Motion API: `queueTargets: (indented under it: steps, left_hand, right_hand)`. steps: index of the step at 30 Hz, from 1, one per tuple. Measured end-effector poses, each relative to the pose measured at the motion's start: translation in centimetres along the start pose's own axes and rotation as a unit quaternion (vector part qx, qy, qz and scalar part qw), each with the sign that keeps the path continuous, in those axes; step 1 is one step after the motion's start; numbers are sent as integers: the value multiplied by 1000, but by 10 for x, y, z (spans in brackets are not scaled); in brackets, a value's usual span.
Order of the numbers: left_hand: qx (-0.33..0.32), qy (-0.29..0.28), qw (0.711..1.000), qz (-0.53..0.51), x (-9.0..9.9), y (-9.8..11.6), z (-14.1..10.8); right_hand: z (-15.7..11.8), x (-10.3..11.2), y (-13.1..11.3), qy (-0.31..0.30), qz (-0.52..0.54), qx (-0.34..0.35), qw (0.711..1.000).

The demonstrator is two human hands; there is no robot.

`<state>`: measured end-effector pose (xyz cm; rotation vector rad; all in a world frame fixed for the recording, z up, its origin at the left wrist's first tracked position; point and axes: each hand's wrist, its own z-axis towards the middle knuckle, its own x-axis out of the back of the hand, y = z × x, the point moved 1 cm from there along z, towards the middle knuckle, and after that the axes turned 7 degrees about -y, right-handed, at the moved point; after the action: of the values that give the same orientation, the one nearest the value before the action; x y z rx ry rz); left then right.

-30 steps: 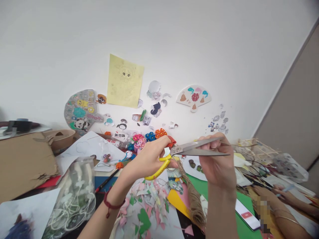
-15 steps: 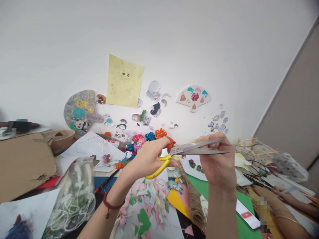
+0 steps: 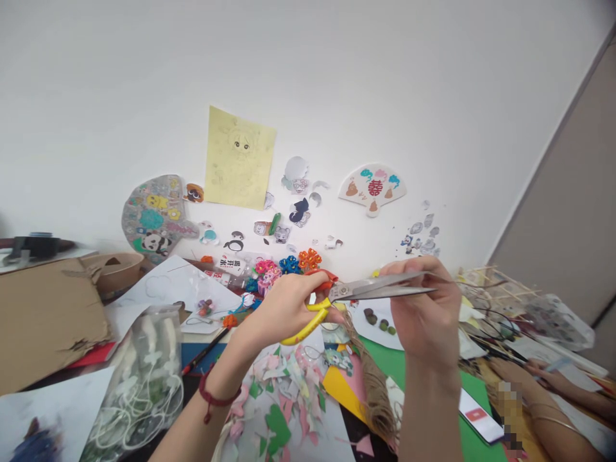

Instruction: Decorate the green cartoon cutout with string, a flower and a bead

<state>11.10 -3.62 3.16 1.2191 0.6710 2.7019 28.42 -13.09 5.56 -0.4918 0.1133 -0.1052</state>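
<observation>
My left hand (image 3: 289, 308) is closed round the handles of a pair of scissors (image 3: 353, 290), one loop yellow and the other red. Its long metal blades point right, slightly apart. Close by the blade tips is my right hand (image 3: 428, 314), thumb and fingers pinched together. A thin brownish strand seems to run from that pinch, too fine to name surely. Below the hands lies a bundle of twine (image 3: 378, 401). Pink and green paper scraps (image 3: 283, 398) are heaped on a white sheet under my left wrist.
A co-worker's hands (image 3: 514, 375) rest at the right edge, past a phone (image 3: 481, 417). Torn cardboard (image 3: 48, 321) and a clear bag of white cords (image 3: 139, 385) lie left. Colourful flower pieces (image 3: 289, 264) stand by the wall. A clear plastic box (image 3: 561, 321) sits far right.
The scissor blades have come closer together. My right hand has shifted slightly to the right; my left hand stays almost where it was.
</observation>
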Motion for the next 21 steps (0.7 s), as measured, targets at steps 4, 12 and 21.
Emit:
queueTargets:
  steps: [4,12,21]
  left_hand:
    - [1,1,1000,9,-1,-1,0]
    - [14,11,1000,12,1,-3,0]
    - [64,99,990,-72,3,-11,0]
  right_hand:
    - [0,2,-1,-5,-2,10,1000]
    - [-2,6,-3,23,-41,25,999]
    - [1,6,-4,64,-82,42,994]
